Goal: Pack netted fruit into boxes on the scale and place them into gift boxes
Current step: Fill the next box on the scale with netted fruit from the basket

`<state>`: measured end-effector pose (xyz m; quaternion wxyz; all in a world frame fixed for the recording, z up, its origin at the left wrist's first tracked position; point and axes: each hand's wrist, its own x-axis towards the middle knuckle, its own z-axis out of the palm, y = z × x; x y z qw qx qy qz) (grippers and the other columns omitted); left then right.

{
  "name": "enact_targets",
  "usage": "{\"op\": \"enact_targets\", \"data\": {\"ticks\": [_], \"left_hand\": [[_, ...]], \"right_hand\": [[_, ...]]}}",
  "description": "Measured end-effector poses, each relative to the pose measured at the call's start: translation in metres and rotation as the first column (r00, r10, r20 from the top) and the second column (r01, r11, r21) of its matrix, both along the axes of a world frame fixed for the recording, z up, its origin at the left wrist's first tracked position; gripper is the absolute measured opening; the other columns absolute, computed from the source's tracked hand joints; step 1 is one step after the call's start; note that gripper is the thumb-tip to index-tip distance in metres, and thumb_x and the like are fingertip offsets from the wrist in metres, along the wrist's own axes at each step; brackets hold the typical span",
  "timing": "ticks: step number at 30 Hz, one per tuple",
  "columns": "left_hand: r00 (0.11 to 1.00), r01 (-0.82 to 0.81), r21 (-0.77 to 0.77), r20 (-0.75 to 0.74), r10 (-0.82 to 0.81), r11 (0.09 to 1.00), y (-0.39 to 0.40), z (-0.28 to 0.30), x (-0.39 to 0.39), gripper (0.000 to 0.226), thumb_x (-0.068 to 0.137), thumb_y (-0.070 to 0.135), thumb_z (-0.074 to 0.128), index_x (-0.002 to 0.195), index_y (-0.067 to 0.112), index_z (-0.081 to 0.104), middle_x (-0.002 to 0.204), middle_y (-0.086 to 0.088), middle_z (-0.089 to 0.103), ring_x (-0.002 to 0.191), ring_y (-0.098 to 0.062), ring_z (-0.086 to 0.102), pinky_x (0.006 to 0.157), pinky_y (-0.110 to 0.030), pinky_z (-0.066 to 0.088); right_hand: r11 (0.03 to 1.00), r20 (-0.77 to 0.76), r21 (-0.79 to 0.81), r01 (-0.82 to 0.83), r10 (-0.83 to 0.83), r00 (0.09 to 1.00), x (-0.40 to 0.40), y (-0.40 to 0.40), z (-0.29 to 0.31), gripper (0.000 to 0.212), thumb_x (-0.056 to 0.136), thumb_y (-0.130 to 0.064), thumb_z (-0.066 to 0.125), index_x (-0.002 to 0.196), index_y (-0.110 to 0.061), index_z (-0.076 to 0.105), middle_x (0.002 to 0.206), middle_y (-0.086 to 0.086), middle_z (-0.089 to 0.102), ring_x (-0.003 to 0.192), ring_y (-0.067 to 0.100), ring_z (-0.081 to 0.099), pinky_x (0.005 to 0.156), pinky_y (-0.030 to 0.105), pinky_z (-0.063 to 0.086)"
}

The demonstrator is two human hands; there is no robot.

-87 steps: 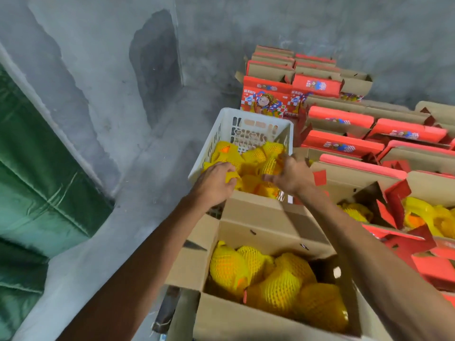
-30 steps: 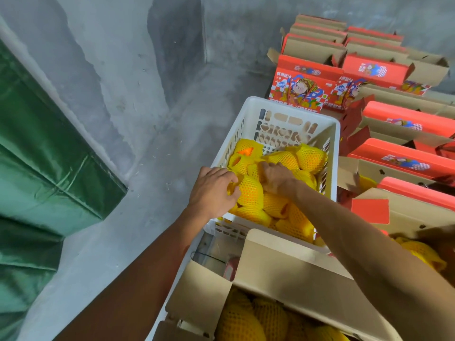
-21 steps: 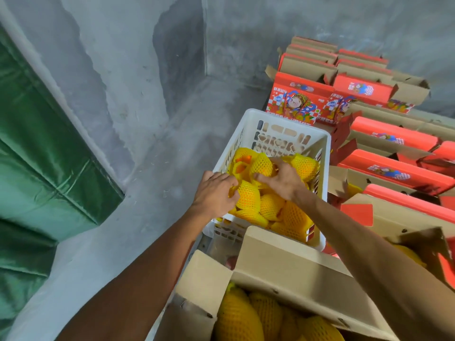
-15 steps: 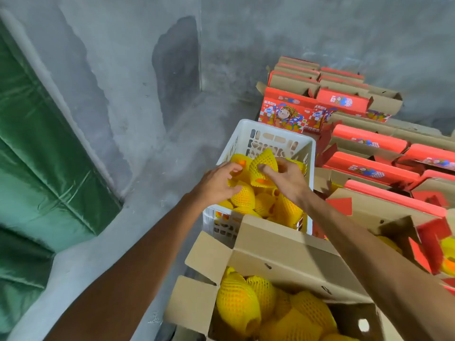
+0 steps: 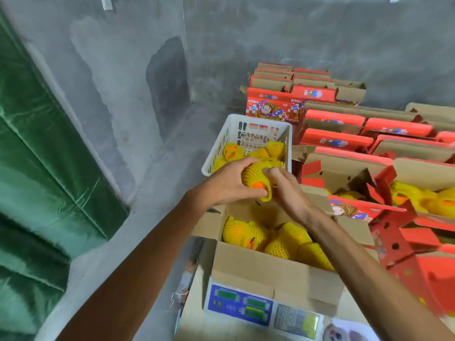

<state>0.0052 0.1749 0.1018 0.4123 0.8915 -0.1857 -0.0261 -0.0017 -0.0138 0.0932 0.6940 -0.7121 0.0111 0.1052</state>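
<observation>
Between both hands is a fruit in yellow foam netting (image 5: 256, 174), its orange skin showing at one end. My left hand (image 5: 226, 183) grips it from the left and my right hand (image 5: 288, 190) holds its right side. It hangs above the far flap of an open brown cardboard box (image 5: 258, 269) that stands on a scale (image 5: 248, 308) and holds several netted fruits (image 5: 246, 233). Behind it a white plastic crate (image 5: 236, 130) contains more netted fruit.
Red gift boxes (image 5: 334, 141) are packed in rows at the right, the nearest one (image 5: 384, 183) open with netted fruit inside. A grey concrete floor and wall lie at the left and back. A green tarp (image 5: 44, 153) hangs at the far left.
Both hands have lifted one netted fruit out of the white crate and drawn it back over the box on the scale. The view has tilted down, showing the scale display.
</observation>
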Motion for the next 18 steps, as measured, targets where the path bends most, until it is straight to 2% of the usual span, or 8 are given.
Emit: {"op": "enact_targets", "data": {"ticks": [2, 5, 8, 11, 12, 14, 16, 18], "left_hand": [[1.000, -0.003, 0.039, -0.018, 0.003, 0.999, -0.009, -0.003, -0.014, 0.081, 0.067, 0.059, 0.080, 0.140, 0.042, 0.050, 0.124, 0.013, 0.064, 0.107, -0.007, 0.063, 0.090, -0.032, 0.057], [0.996, -0.059, 0.101, -0.061, 0.065, 0.993, -0.028, -0.013, -0.032, 0.083, 0.064, 0.055, 0.075, 0.142, 0.042, 0.050, 0.129, 0.006, 0.064, 0.111, -0.016, 0.063, 0.093, -0.041, 0.056], [0.986, -0.093, 0.152, -0.122, 0.112, 0.984, -0.048, -0.023, -0.042, 0.084, 0.062, 0.051, 0.072, 0.142, 0.038, 0.050, 0.129, -0.003, 0.066, 0.112, -0.028, 0.066, 0.094, -0.045, 0.057], [0.991, 0.048, 0.252, -0.132, -0.015, 0.966, -0.063, -0.033, -0.046, 0.079, 0.072, 0.025, 0.084, 0.144, 0.025, 0.051, 0.141, -0.008, 0.057, 0.130, -0.026, 0.054, 0.107, -0.039, 0.046], [0.988, 0.108, 0.279, -0.133, -0.073, 0.954, -0.066, -0.036, -0.047, 0.080, 0.073, 0.015, 0.084, 0.145, 0.019, 0.050, 0.145, -0.009, 0.052, 0.135, -0.025, 0.049, 0.112, -0.038, 0.042], [0.980, 0.194, 0.371, -0.104, -0.167, 0.908, -0.067, -0.038, -0.046, 0.084, 0.075, 0.002, 0.080, 0.150, 0.015, 0.046, 0.153, -0.007, 0.043, 0.142, -0.024, 0.041, 0.117, -0.036, 0.035], [0.969, 0.240, 0.477, -0.062, -0.240, 0.846, -0.064, -0.038, -0.045, 0.089, 0.076, -0.006, 0.071, 0.155, 0.023, 0.041, 0.162, 0.000, 0.033, 0.147, -0.025, 0.034, 0.119, -0.040, 0.034], [0.961, 0.258, 0.521, -0.053, -0.271, 0.814, -0.062, -0.037, -0.044, 0.094, 0.078, -0.007, 0.067, 0.157, 0.032, 0.037, 0.168, 0.004, 0.024, 0.151, -0.025, 0.027, 0.122, -0.041, 0.029]], "right_hand": [[1.000, -0.008, 0.012, 0.022, -0.022, 1.000, -0.020, -0.005, -0.006, 0.037, 0.080, -0.043, 0.067, 0.102, -0.013, 0.068, 0.091, 0.007, 0.061, 0.085, 0.020, 0.062, 0.068, 0.037, 0.057], [0.997, 0.033, -0.073, 0.013, -0.011, 0.999, -0.043, -0.016, -0.016, 0.024, 0.097, -0.033, 0.066, 0.104, -0.010, 0.069, 0.094, 0.010, 0.065, 0.079, 0.020, 0.070, 0.064, 0.035, 0.062], [0.951, 0.135, -0.307, 0.024, 0.018, 0.991, -0.061, -0.028, -0.024, 0.032, 0.101, -0.041, 0.059, 0.096, -0.012, 0.070, 0.088, 0.014, 0.072, 0.077, 0.032, 0.073, 0.069, 0.044, 0.061], [0.815, 0.257, -0.563, 0.137, 0.015, 0.966, -0.071, -0.042, -0.035, 0.049, 0.101, -0.052, 0.052, 0.070, -0.015, 0.061, 0.062, 0.001, 0.061, 0.067, 0.024, 0.059, 0.062, 0.036, 0.045], [0.787, 0.272, -0.592, 0.172, -0.006, 0.962, -0.073, -0.047, -0.038, 0.052, 0.101, -0.054, 0.051, 0.069, -0.015, 0.061, 0.059, -0.002, 0.058, 0.065, 0.021, 0.055, 0.059, 0.034, 0.040], [0.775, 0.271, -0.596, 0.212, -0.055, 0.961, -0.075, -0.056, -0.044, 0.053, 0.099, -0.056, 0.051, 0.074, -0.013, 0.068, 0.063, -0.004, 0.063, 0.070, 0.020, 0.057, 0.063, 0.032, 0.044], [0.785, 0.263, -0.562, 0.260, -0.128, 0.956, -0.079, -0.063, -0.051, 0.046, 0.097, -0.053, 0.054, 0.081, -0.015, 0.073, 0.075, -0.001, 0.072, 0.080, 0.021, 0.065, 0.072, 0.032, 0.049], [0.796, 0.270, -0.522, 0.307, -0.187, 0.945, -0.082, -0.069, -0.057, 0.037, 0.096, -0.048, 0.055, 0.081, -0.020, 0.073, 0.078, -0.004, 0.073, 0.080, 0.018, 0.067, 0.070, 0.028, 0.045]]}}
